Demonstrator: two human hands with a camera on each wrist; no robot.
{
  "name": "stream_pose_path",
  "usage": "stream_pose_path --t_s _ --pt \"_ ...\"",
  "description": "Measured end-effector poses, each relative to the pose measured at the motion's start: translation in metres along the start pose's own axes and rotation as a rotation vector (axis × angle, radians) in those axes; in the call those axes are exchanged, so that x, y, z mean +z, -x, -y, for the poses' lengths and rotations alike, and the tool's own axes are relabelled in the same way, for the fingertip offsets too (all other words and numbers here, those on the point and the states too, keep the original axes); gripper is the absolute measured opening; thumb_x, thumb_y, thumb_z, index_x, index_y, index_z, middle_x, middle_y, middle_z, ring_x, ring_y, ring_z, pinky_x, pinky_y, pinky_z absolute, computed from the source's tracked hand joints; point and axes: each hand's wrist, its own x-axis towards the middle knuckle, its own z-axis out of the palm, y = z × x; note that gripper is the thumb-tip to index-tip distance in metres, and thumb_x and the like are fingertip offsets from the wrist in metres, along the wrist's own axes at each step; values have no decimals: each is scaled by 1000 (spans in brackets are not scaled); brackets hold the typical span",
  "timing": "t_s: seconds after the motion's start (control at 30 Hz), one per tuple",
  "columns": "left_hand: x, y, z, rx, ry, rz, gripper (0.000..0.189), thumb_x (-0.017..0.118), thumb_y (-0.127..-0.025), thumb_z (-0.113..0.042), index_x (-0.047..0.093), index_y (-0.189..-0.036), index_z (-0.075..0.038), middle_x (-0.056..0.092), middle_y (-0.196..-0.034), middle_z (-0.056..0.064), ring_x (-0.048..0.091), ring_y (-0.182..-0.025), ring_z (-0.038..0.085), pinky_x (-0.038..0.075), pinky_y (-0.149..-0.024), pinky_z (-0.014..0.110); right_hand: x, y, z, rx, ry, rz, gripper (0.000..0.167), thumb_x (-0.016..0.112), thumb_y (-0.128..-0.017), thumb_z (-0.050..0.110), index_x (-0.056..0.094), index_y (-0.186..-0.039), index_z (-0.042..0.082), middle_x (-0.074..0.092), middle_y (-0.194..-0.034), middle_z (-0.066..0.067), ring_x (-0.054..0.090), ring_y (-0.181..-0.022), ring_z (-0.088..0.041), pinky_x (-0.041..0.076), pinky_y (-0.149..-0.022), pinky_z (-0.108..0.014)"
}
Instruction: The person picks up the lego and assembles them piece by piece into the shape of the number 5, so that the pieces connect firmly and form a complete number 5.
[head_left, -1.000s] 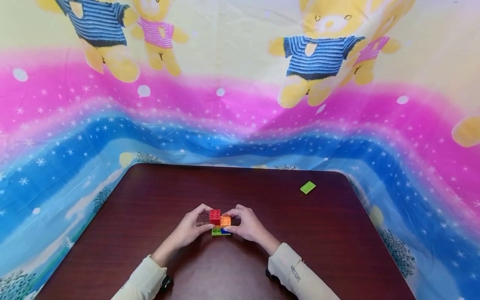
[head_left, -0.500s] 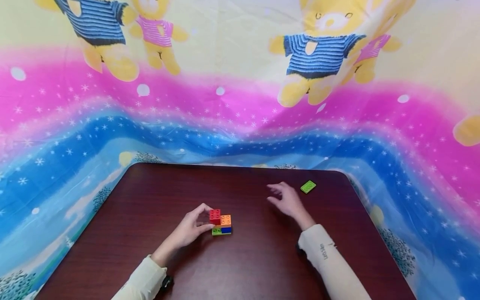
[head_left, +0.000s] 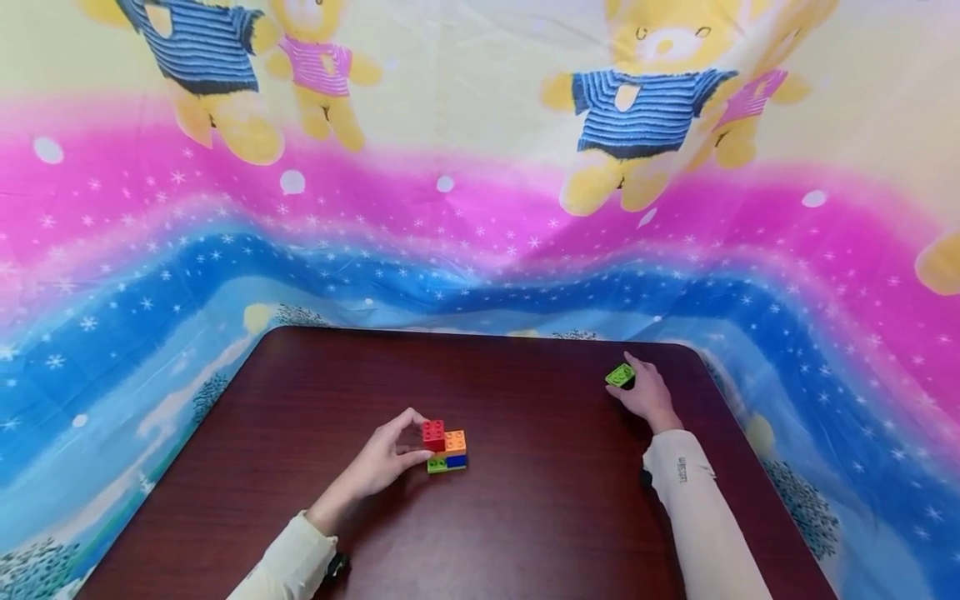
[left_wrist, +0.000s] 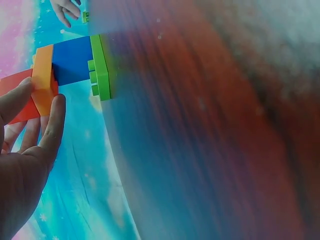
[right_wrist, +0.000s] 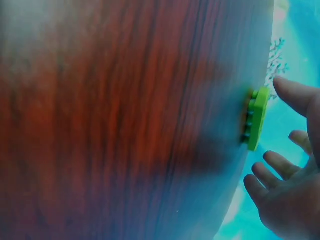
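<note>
A stack of toy building bricks stands on the table in the head view. It has a green plate (left_wrist: pixel 102 67) at the bottom, a blue brick (left_wrist: pixel 72 59) above it, then an orange brick (left_wrist: pixel 44 80), and a red brick (head_left: pixel 432 435) on top. My left hand (head_left: pixel 386 450) holds the stack from the left, its thumb on the red brick and a finger against the orange one. At the far right, a second green plate (right_wrist: pixel 257 120) lies with its studs facing the table. Around it my right hand (head_left: pixel 647 396) spreads thumb and fingers, apart from the plate in the right wrist view.
The dark brown table (head_left: pixel 525 517) ends at a far edge just beyond the second green plate. Behind it hangs a cloth (head_left: pixel 480 208) printed with bears and snowflakes.
My right hand has let go of the brick stack and moved right and away to the second green plate. The left hand keeps its hold on the stack.
</note>
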Motion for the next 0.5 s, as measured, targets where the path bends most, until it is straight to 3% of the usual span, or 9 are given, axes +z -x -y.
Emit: stream_pose_path --t_s 0.2,0.5 --pt "2 1 -2 -14 8 1 36 78 -91 -7 57 -119 -18 68 -124 7 69 -114 30 62 -90 35 3 -2 -7 40 20 37 89 67 -100 33 14 -165 3 20 -160 -40 27 -144 -60 32 -114 -72" --pt "1 2 -2 -25 -4 -3 37 79 -90 -7 57 -118 -18 68 -125 8 66 -116 32 62 -91 36 13 -4 -7 -4 51 -18 74 68 -100 29 35 -157 -4 33 -151 -40 38 -136 -59 40 -108 -71"
